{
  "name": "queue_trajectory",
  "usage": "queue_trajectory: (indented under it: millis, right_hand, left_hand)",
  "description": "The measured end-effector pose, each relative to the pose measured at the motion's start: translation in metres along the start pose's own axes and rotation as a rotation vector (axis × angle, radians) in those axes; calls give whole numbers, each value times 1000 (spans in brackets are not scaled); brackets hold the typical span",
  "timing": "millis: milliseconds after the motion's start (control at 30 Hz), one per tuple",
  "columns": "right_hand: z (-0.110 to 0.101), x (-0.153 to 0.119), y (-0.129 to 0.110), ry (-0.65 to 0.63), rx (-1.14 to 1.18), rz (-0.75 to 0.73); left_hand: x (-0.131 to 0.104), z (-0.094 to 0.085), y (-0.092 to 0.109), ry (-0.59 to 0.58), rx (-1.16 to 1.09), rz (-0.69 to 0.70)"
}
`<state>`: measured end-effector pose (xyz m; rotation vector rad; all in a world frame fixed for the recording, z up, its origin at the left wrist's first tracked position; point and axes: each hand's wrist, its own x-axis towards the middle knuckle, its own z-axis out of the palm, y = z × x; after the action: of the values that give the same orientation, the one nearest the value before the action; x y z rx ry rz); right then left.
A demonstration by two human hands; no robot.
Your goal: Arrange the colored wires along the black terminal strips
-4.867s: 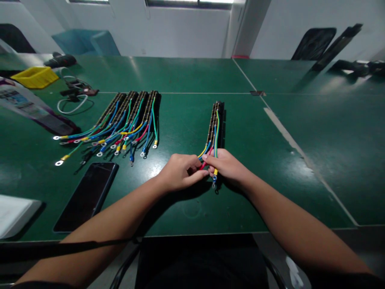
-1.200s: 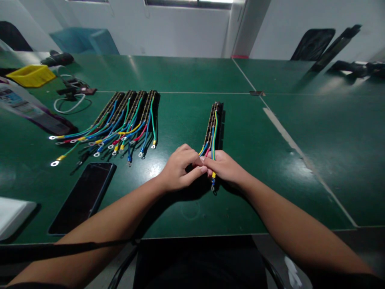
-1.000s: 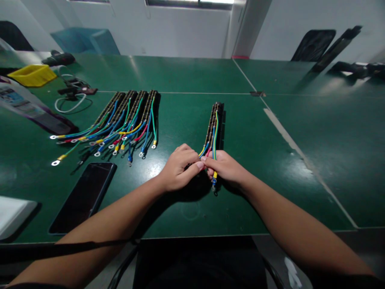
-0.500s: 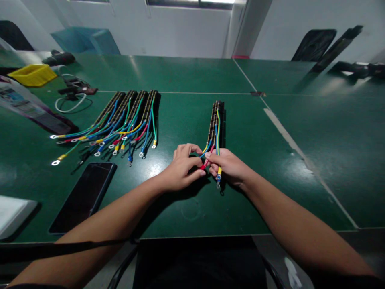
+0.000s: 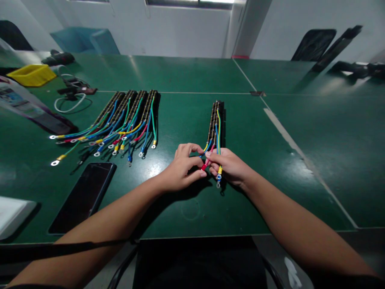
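Observation:
A black terminal block (image 5: 213, 120) with rows of metal screws lies on the green table in front of me, its wires running towards me. My left hand (image 5: 188, 168) pinches the red-sleeved end of a red wire (image 5: 204, 166) between thumb and fingers. Against the same wire, the thumb and fingers of my right hand (image 5: 227, 166) are closed. Beside that hand hang a blue wire and a yellow-green wire (image 5: 219, 124), with ring terminals (image 5: 219, 178) at their ends. Yellow and blue wires near my left fingertips are partly hidden by them.
Several wired terminal blocks (image 5: 147, 106) lie side by side at the left, ring-ended wires fanned towards me. A phone (image 5: 84, 196) lies nearer. Behind are a yellow bin (image 5: 32, 75), a white cable (image 5: 70, 106) and a printed bag (image 5: 33, 106). A white box (image 5: 15, 214) sits at the left edge.
Both hands stay nearly in place on the red wire. My left hand has shifted very slightly to the right; the terminal block and the other things have not moved.

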<state>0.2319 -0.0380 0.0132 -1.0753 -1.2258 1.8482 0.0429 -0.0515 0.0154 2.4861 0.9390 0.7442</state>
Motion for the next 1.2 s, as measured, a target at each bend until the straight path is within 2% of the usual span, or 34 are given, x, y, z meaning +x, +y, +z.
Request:
queue_trajectory:
  millis: [167, 433, 600, 733, 1033, 1200]
  right_hand:
    - [1, 0, -1, 0, 8, 19]
    - [0, 1, 1, -13, -47, -1]
    - [-1, 2, 1, -5, 4, 7]
    - [1, 1, 0, 2, 64, 36]
    - [3, -1, -5, -11, 43, 33]
    - [-2, 0, -2, -34, 63, 45]
  left_hand:
    - [0, 2, -2, 22, 30, -7]
    - [0, -5, 7, -8, -6, -20]
    - [0, -2, 3, -18, 24, -2]
    - [1, 0, 1, -7, 47, 2]
    - [0, -4, 5, 45, -1, 9]
    - [0, -3, 3, 6, 11, 16]
